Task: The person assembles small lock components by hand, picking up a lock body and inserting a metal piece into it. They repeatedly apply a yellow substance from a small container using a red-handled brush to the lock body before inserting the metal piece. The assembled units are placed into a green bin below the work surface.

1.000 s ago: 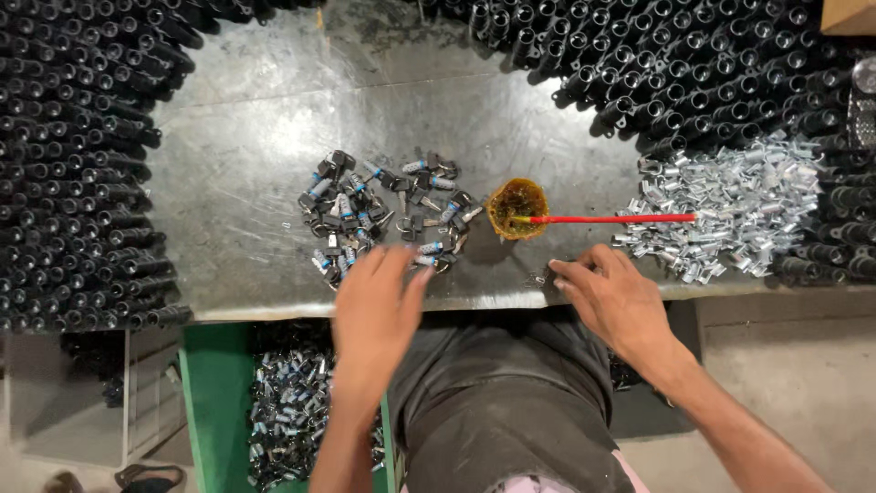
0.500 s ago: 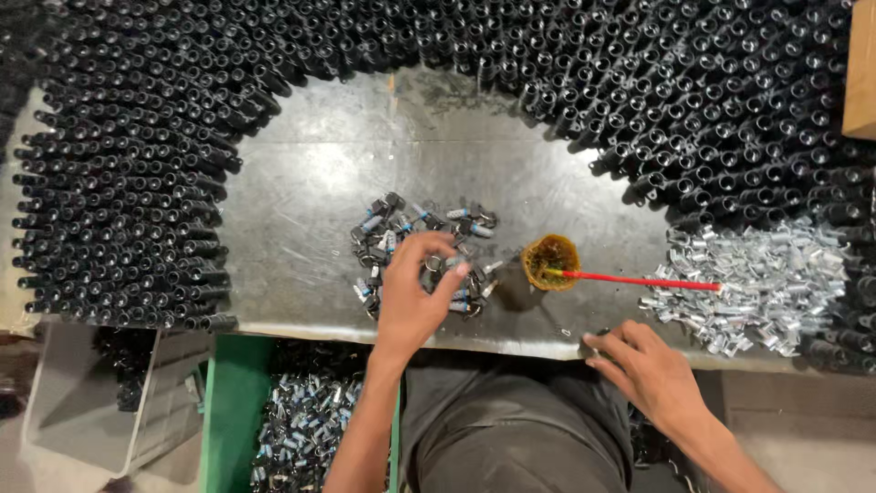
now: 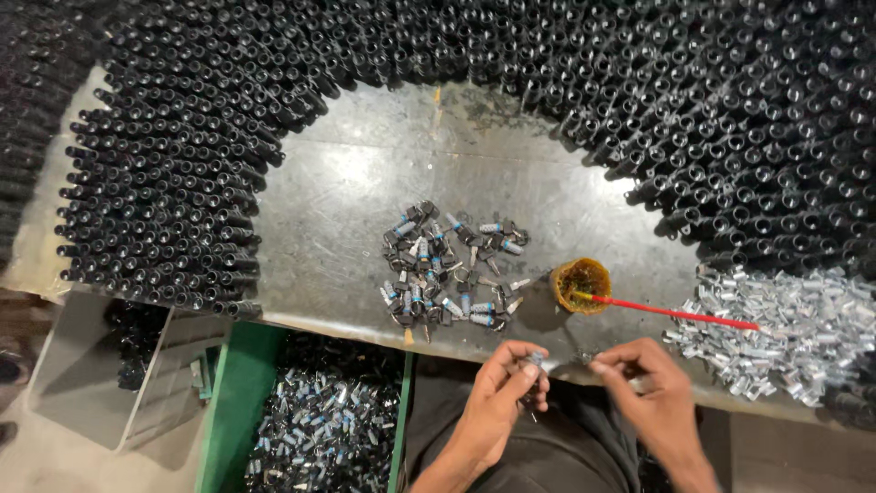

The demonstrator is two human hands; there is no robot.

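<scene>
A pile of small black-and-silver parts [image 3: 449,267] lies on the grey metal bench [image 3: 365,201]. My left hand [image 3: 506,388] holds one such small part at the bench's near edge, above my lap. My right hand [image 3: 643,379] is just to its right, fingers pinched, apparently on something tiny that I cannot make out. A small yellow cup [image 3: 581,284] with a red stick [image 3: 675,313] resting in it stands beside the pile.
Dense rows of black tubes [image 3: 730,110] ring the bench on the left, back and right. A heap of shiny silver pieces [image 3: 789,324] lies at the right. A green bin [image 3: 239,402] of finished parts sits below the bench's left front.
My left hand left the pile and drew back to the bench edge holding a part. My right hand moved in toward it. The camera shifted, so the bench sits further right.
</scene>
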